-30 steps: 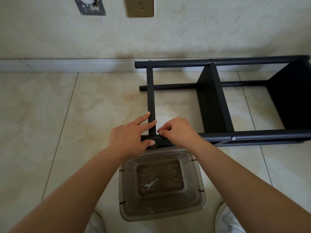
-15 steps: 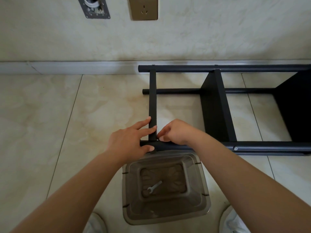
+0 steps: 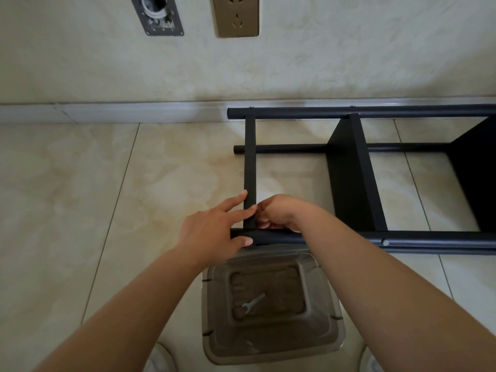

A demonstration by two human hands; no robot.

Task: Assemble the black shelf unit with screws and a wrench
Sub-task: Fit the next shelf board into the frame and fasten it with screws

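The black shelf unit lies on its side on the tiled floor, its near tube (image 3: 335, 238) running left to right. A black crossbar (image 3: 249, 162) meets that tube at the left end. My left hand (image 3: 212, 232) spans this joint, with straight fingers lying on the crossbar and the thumb pressed on the tube. My right hand (image 3: 281, 213) has its fingers curled tight into the joint's inner corner, pinching something small that is hidden. A silver wrench (image 3: 253, 303) lies in the clear plastic bin (image 3: 268, 353) below my hands.
A silver screw head (image 3: 385, 242) shows in the near tube further right. Black shelf panels (image 3: 351, 178) stand between the tubes. The far tube (image 3: 375, 111) lies against the skirting. A wall socket (image 3: 236, 16) is above. My white shoes (image 3: 158, 361) flank the bin.
My right hand has dropped from the top of the joint into its inner corner, fingers tucked lower. The left hand keeps its place. The view has tilted slightly down.
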